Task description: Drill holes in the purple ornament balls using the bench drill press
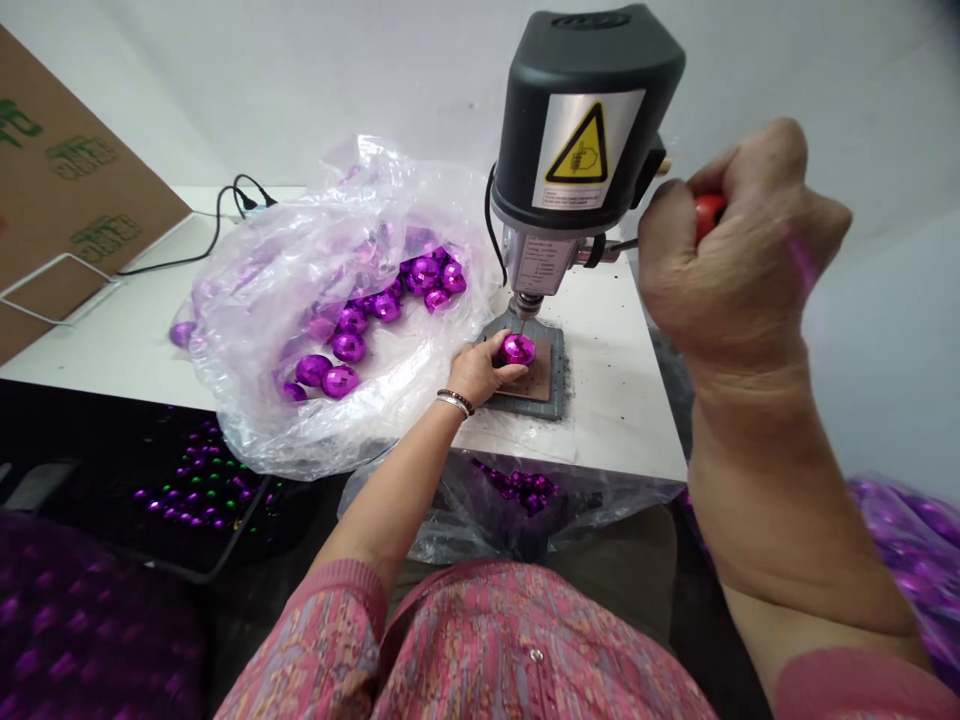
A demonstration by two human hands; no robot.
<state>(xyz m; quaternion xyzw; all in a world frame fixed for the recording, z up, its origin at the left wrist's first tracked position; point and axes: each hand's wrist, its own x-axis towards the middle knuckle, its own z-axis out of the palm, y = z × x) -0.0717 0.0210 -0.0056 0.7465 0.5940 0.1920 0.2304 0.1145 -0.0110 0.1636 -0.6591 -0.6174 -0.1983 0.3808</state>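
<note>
Many faceted purple balls [349, 347] fill a clear plastic bag [281, 440] left of centre. Mid-frame, the left hand [478, 372] pinches one shiny magenta ball [518, 349] beneath a black drill press [517, 150]; upper right, the right hand [739, 265] clenches its red handle [709, 214].

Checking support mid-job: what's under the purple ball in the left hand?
A brown board lies under the purple ball, on a grey base plate. The ball and the left hand cover part of it, so the spot directly beneath cannot be seen.

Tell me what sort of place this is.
Probably a small workshop: a bench drill, a shiny purple ball held beneath it, and a plastic bag of similar balls.
</note>
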